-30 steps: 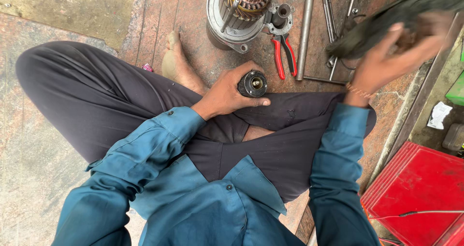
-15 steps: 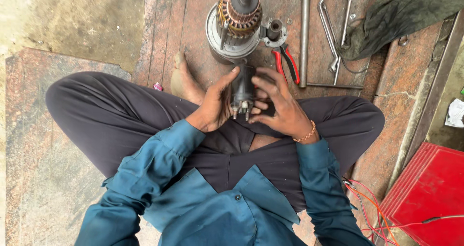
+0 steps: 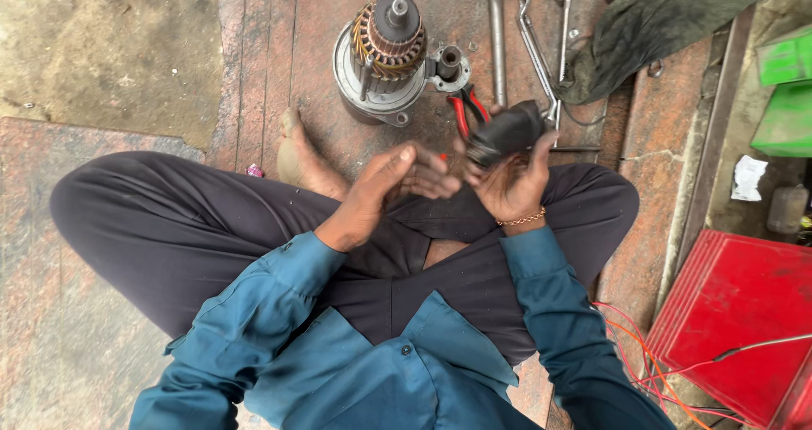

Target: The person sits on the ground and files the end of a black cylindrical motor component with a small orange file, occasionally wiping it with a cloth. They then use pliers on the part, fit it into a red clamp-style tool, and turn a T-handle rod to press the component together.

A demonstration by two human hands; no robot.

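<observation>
Red case (image 3: 727, 312) sits at the person's right, dark green cloth (image 3: 668, 16) on the floor ahead, motor armature assembly (image 3: 385, 54) upright in front of the bare foot (image 3: 300, 155), with 3 long metal tools (image 3: 529, 41) and red pliers (image 3: 465, 113) beside it. Right hand (image 3: 507, 180) grips a black cylindrical part (image 3: 506, 132) above the lap, fingers curled round it. Left hand (image 3: 393, 180) open, flat, empty, fingertips just beside the right hand.

Soft, even daylight fills the view, with no glare and only faint shadows under the legs. The left hand (image 3: 385, 189) and the black part (image 3: 506, 131) in the right hand (image 3: 507, 185) show motion blur; the floor's edges bend slightly.
</observation>
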